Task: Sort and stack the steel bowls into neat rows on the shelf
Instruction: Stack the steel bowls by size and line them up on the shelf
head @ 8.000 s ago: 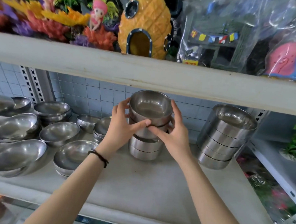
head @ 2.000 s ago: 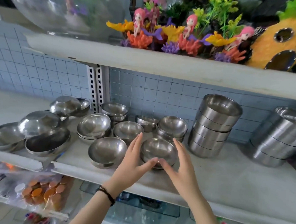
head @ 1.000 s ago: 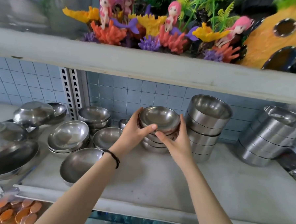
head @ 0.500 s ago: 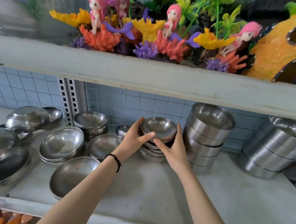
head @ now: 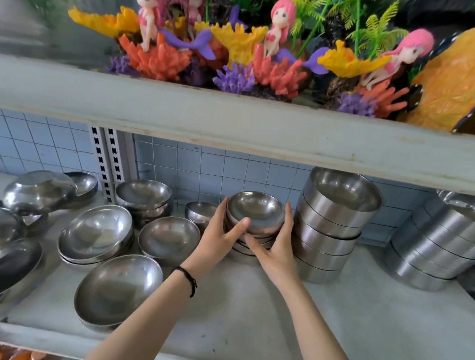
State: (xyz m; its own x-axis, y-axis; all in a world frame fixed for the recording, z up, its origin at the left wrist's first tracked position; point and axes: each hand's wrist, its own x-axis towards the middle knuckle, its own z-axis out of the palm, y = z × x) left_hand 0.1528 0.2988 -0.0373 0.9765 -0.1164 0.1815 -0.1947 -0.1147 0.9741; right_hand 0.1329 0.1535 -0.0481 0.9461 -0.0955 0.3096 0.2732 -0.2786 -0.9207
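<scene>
A small round steel bowl (head: 256, 209) sits on top of a short stack of like bowls (head: 250, 245) at the back middle of the grey shelf (head: 251, 318). My left hand (head: 218, 239) grips its left rim, thumb over the front edge. My right hand (head: 278, 250) holds the right side, with the thumb under the stack's front. Just right stands a tall stack of straight-walled steel bowls (head: 333, 229). Another such stack (head: 447, 240) leans at the far right.
Loose round bowls lie left: a big one (head: 117, 289) at the front edge, a stacked pair (head: 96, 234), a single (head: 168, 239), a back stack (head: 144, 199). The upper shelf board (head: 234, 122) with coral and mermaid ornaments hangs low overhead.
Both hands carried the small bowl from the shelf front up and back, then lowered it onto the short stack beside the tall stack. The camera moved closer.
</scene>
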